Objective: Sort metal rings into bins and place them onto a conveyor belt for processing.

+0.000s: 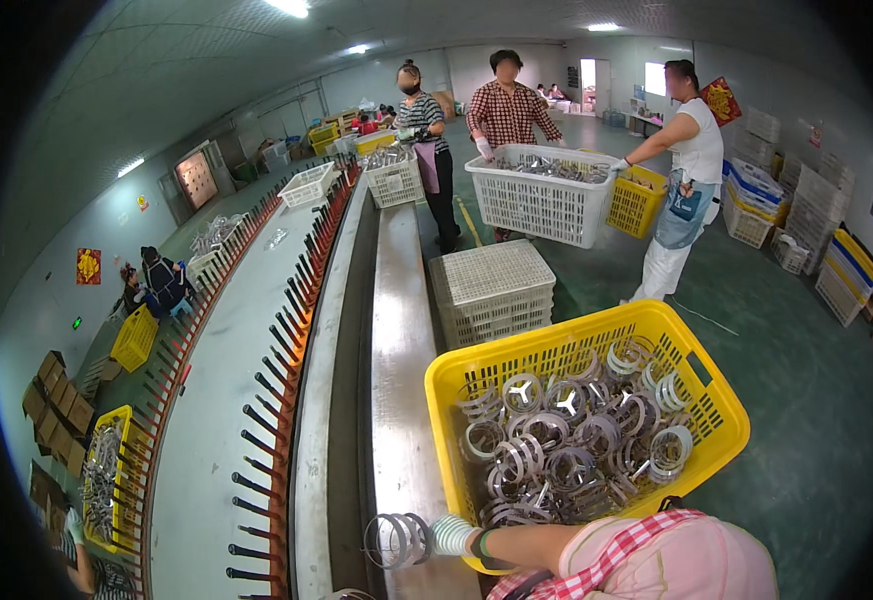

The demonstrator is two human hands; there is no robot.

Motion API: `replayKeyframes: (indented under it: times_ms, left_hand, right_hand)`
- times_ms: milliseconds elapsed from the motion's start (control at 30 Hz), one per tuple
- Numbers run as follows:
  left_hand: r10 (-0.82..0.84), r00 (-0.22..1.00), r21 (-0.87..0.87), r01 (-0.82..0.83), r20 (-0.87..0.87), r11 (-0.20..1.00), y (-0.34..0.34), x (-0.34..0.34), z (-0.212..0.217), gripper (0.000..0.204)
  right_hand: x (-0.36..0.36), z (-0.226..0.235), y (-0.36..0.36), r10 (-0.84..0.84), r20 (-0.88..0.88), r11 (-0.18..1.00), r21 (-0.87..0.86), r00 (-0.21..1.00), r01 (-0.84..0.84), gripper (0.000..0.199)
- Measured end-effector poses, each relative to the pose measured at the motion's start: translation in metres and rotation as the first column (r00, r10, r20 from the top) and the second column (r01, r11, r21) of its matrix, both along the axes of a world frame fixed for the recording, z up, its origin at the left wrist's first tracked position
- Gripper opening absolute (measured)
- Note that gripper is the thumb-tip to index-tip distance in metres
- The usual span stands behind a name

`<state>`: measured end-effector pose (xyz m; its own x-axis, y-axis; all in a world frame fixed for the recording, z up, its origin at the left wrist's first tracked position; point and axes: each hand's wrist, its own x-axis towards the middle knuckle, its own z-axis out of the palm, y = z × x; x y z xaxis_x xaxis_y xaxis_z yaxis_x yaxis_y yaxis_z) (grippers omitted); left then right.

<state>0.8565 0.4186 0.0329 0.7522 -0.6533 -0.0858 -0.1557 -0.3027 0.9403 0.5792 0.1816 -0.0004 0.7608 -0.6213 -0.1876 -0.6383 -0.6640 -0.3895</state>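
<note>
My left hand (453,535), in a white glove with a green cuff, reaches out to the left from a pink and red plaid sleeve at the bottom edge. It grips a small stack of metal rings (397,540) held over the long steel channel (399,400). Right beside the forearm stands a yellow plastic basket (719,400) heaped with several more metal rings (567,440), some with three-spoke centres. My right hand is not visible.
A long white conveyor (222,400) with rows of black pegs (272,400) runs along the left. A stack of white crates (492,290) stands beyond the basket. Two people carry a white basket (542,205) of parts; a third stands near. Yellow baskets (107,480) sit at left.
</note>
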Motion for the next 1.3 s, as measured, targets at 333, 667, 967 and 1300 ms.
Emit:
replayKeyframes:
  times_ms: [333,667,967,1300]
  left_hand:
    - [0.058,0.997,-0.046,-0.061,-0.060,0.997,0.022,0.007,-0.007,0.037]
    - [0.105,0.987,-0.094,-0.117,-0.123,0.989,0.048,0.014,-0.011,0.036]
    - [0.128,0.976,-0.139,-0.153,-0.177,0.978,0.062,0.024,-0.006,0.036]
    - [0.175,0.935,-0.227,-0.251,-0.309,0.941,0.063,0.013,0.012,0.036]
  right_hand:
    - [0.003,0.014,0.019,0.031,-0.041,0.999,-0.010,0.999,-0.031,0.025]
    - [0.007,0.009,0.036,0.038,-0.038,0.998,-0.049,0.999,-0.040,0.022]
    - [0.014,0.009,0.049,0.055,-0.033,0.993,-0.099,0.998,-0.058,0.020]
    - [0.019,0.016,0.060,0.042,-0.062,0.995,-0.085,0.997,-0.047,0.021]
